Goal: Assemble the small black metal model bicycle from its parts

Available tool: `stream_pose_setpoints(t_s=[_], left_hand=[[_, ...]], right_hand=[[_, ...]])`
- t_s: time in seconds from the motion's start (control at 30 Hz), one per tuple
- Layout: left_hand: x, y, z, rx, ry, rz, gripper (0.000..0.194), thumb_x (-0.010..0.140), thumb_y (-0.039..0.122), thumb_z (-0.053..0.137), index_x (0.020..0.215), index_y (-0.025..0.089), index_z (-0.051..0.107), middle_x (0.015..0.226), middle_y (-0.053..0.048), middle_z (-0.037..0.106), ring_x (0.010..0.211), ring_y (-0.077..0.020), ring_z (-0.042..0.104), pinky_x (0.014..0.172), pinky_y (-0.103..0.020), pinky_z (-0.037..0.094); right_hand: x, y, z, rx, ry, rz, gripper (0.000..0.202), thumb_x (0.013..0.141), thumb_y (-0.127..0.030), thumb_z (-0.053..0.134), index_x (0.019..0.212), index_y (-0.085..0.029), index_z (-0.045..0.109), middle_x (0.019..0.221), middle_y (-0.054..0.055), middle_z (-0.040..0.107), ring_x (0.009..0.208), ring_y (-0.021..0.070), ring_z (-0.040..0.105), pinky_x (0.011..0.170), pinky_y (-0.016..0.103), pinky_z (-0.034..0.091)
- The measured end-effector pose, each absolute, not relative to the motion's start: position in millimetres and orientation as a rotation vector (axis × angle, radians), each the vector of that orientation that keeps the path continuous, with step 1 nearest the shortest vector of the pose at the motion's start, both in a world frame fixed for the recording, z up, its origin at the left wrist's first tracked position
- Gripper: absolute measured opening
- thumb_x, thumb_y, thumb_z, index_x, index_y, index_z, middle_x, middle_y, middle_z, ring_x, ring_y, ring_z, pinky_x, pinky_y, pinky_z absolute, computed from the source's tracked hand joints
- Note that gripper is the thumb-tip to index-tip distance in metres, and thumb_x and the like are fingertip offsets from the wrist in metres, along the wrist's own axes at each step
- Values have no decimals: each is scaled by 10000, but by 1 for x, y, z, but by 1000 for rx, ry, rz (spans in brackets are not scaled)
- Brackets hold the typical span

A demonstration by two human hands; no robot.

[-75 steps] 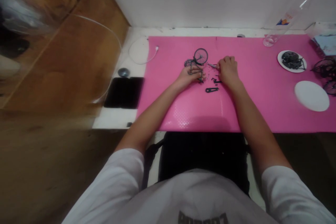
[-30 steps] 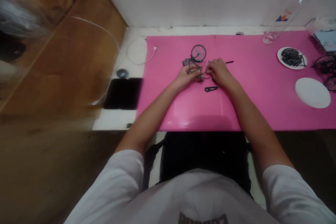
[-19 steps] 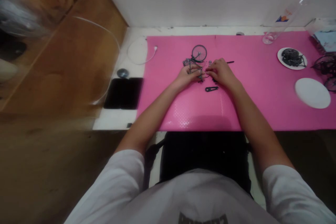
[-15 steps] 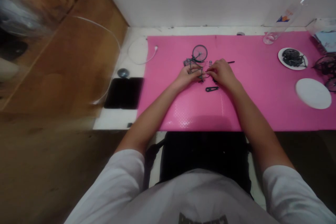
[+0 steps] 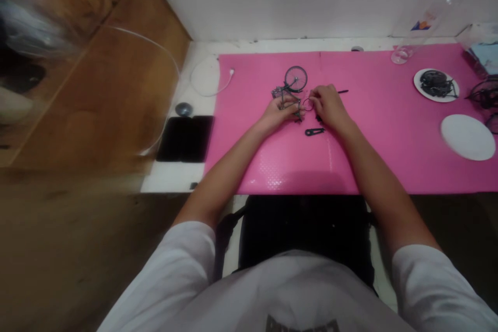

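Observation:
My left hand (image 5: 280,111) is closed on the dark frame of a small model bicycle (image 5: 285,94), whose spoked wheel (image 5: 296,79) lies toward the back. Right beside it, the fingertips of my right hand (image 5: 323,104) are pinched at a thin dark curved piece (image 5: 307,104) in the gap between the hands. On the pink mat (image 5: 264,166), a black flat part with a round end (image 5: 313,132) lies just in front of my right hand. Small dark bits are partly hidden under that hand. A thin black stick (image 5: 343,92) lies behind it.
On the right are a white plate of black parts (image 5: 436,85), a white disc (image 5: 468,137), more dark wheels (image 5: 484,96) and a clear bottle (image 5: 400,55). On the left are a black flat case (image 5: 184,138), a small round metal object (image 5: 183,109) and a white cable (image 5: 210,95).
My right hand has shifted slightly back and left, and the thin curved piece shows more clearly between the hands. My left hand keeps its hold on the model bicycle.

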State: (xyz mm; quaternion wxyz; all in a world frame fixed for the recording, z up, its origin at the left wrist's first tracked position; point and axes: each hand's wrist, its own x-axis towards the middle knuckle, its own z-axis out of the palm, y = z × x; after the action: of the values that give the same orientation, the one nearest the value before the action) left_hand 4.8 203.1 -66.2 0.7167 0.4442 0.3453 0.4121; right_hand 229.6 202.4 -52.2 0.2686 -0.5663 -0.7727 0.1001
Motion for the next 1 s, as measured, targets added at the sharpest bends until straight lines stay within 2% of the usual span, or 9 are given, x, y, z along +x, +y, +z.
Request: stream_pose_setpoints(t_s=[0.23,0.37,0.7,1.0], left_hand=[[5,201,-61,996,803,901,351,905,270,908,1155,148,693,1057,-101,828,894,-186,831,930,-360,675],[4,202,-63,1003,783,904,339,903,284,911,1104,151,672,1038,-98,826,881,-183,827,914,-347,673],[5,198,-60,1022,790,901,334,908,277,910,1073,162,643,1004,-91,813,862,-185,819,894,-348,658],[5,198,-60,1082,773,891,367,879,294,935,1074,162,653,957,-58,796,797,-163,801,855,-337,665]], right_hand=[[223,196,-38,-1447,-1947,179,456,1162,-562,330,1123,-283,689,1153,136,726,1169,357,586,1144,606,450],[216,192,-35,-1422,-1974,228,487,1142,-629,354,1156,-286,700,1172,142,716,1193,371,580,1158,623,443],[208,184,-33,-1432,-1993,247,576,1132,-679,311,1203,-283,723,1160,158,713,1226,390,606,1187,659,456],[204,189,-42,-1169,-1850,208,568,1107,-733,431,1132,-280,772,997,101,731,1048,327,664,1098,612,535]])
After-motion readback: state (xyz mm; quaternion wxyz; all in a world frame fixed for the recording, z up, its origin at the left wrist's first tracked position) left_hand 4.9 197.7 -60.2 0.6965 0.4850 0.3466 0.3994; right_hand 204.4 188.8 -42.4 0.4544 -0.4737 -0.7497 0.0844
